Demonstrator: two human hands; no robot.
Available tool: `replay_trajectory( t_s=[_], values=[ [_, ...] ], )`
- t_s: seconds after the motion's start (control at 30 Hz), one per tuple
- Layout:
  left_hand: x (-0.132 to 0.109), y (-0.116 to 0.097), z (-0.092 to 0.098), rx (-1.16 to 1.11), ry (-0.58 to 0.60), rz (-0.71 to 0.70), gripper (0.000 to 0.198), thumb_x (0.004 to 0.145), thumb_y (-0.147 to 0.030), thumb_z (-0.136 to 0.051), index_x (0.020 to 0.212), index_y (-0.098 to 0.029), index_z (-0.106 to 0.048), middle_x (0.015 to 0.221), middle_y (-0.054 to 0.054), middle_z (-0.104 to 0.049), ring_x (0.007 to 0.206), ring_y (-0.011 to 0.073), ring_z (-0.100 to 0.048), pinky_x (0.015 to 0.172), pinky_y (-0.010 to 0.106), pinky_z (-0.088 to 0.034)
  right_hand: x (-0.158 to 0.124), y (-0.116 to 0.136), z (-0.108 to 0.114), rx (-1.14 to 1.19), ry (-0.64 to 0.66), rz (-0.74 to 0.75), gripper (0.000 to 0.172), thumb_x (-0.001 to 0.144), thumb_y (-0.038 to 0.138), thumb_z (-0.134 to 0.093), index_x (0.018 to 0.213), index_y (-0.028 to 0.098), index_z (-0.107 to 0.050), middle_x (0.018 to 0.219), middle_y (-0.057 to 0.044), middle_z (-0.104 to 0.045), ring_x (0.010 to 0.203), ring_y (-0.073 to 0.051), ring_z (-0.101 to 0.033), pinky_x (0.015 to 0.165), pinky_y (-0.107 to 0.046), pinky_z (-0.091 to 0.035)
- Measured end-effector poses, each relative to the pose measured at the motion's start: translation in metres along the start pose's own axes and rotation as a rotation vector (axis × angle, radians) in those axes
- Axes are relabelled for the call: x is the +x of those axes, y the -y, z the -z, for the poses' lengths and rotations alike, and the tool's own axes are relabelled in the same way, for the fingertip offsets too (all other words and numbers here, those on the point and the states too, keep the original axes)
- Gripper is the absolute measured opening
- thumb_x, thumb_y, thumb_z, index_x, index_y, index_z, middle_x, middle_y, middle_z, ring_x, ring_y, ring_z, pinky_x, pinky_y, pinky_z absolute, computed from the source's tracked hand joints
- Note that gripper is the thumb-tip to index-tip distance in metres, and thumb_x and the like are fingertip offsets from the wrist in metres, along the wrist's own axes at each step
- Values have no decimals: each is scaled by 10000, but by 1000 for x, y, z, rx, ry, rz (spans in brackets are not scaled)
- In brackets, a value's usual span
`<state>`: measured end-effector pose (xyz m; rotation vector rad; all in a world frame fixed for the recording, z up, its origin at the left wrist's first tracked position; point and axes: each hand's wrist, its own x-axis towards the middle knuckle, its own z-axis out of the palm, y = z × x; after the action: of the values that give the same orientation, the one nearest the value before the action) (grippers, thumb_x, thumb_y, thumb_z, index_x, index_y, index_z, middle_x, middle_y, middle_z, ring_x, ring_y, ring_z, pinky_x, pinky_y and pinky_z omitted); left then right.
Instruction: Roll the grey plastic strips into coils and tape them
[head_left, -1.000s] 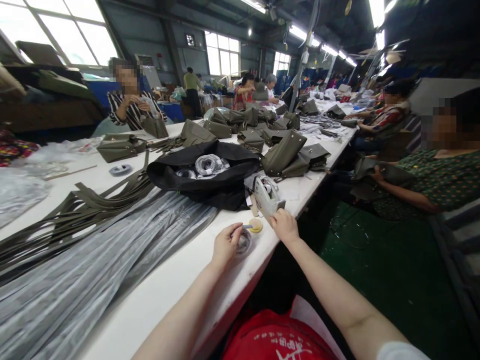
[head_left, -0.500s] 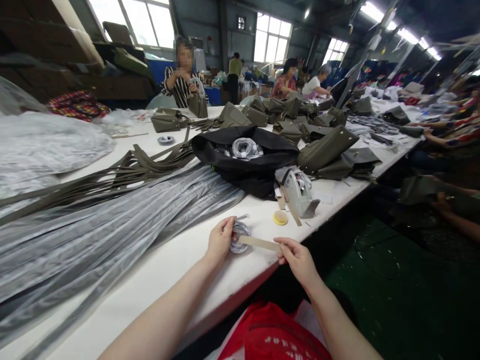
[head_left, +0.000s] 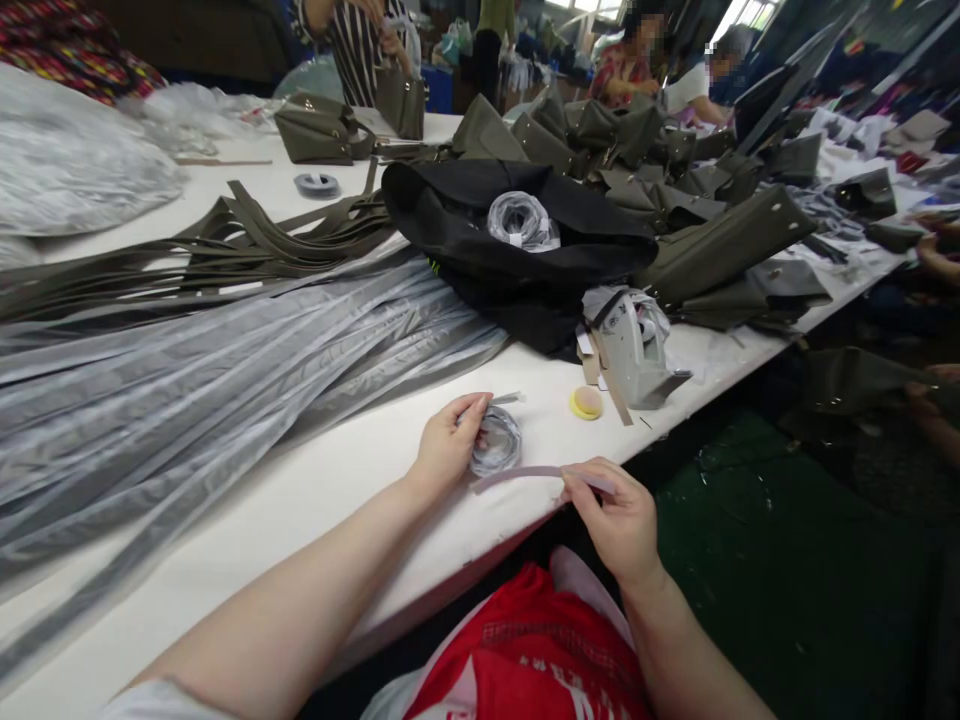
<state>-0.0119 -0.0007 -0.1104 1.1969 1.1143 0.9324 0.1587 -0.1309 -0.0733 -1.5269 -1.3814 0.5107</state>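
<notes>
My left hand [head_left: 450, 440] is closed on a coiled strap in clear wrap [head_left: 498, 442], low over the white table. A short end of the strap sticks out past my fingertips. Between the thumb and fingers of my right hand [head_left: 616, 515] is a flat, pale strip [head_left: 517, 474], slightly bowed, its free end just below the coil. Beyond the hands lie a yellow-rimmed roll [head_left: 586, 403] and a grey tape dispenser [head_left: 643, 350].
A black bag [head_left: 465, 240] holding wrapped coils [head_left: 521, 220] stands behind. Long wrapped straps [head_left: 300, 350] and olive straps [head_left: 187, 250] spread left. Olive bags [head_left: 720, 250] are piled back right. The white table's [head_left: 420, 560] edge runs diagonally. People work beyond.
The view has tipped down and shifted. The strip in my right hand has turned, showing a greyer face, and its free end now sits below the coil rather than against it.
</notes>
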Motion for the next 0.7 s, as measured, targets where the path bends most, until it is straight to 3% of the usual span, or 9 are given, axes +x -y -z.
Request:
replay_trajectory(
  t_s=[0.2, 0.3, 0.4, 0.5, 0.6, 0.7],
  values=[
    [-4, 0, 5, 45, 36, 19, 469, 854, -549, -544, 1105, -177, -677, 553, -18, -611, 477, 133, -553, 460, 221, -406, 21, 16, 7, -363, 16, 309, 102, 824, 143, -612, 771, 228, -630, 635, -28, -631, 583, -177, -573, 585, -313, -441],
    [-5, 0, 5, 67, 42, 23, 459, 866, -541, -531, 1111, -181, -676, 508, -30, -584, 472, 133, -549, 457, 217, -397, 25, 22, 6, -479, 43, 391, 115, 819, 134, -618, 745, 221, -622, 597, -18, -611, 560, -160, -551, 575, -302, -414],
    [-5, 1, 4, 79, 43, 14, 459, 867, -541, -530, 1109, -180, -679, 550, -23, -613, 470, 130, -554, 470, 222, -417, 27, 25, 4, -468, 88, 370, 113, 834, 155, -621, 738, 215, -626, 589, -14, -595, 563, -151, -538, 577, -295, -405],
    [-3, 1, 3, 97, 38, -20, 467, 861, -549, -530, 1100, -180, -688, 772, 16, -706, 516, 131, -583, 505, 235, -460, 26, 25, 1, -349, 89, 274, 121, 856, 188, -609, 739, 210, -630, 606, -11, -585, 568, -146, -535, 569, -285, -407],
    [0, 1, 4, 157, 29, -87, 457, 870, -545, -518, 1076, -180, -703, 902, 39, -732, 662, 156, -633, 614, 245, -498, 22, 22, -2, -257, 30, 205, 153, 867, 188, -597, 715, 198, -614, 612, 0, -566, 569, -137, -529, 562, -274, -404],
    [3, 2, 5, 212, 6, -132, 437, 874, -540, -518, 1044, -192, -720, 947, 44, -736, 799, 182, -653, 702, 250, -499, 14, 18, -7, -324, -64, 217, 170, 854, 175, -612, 686, 191, -599, 600, 4, -548, 562, -132, -510, 562, -275, -388]
  ],
)
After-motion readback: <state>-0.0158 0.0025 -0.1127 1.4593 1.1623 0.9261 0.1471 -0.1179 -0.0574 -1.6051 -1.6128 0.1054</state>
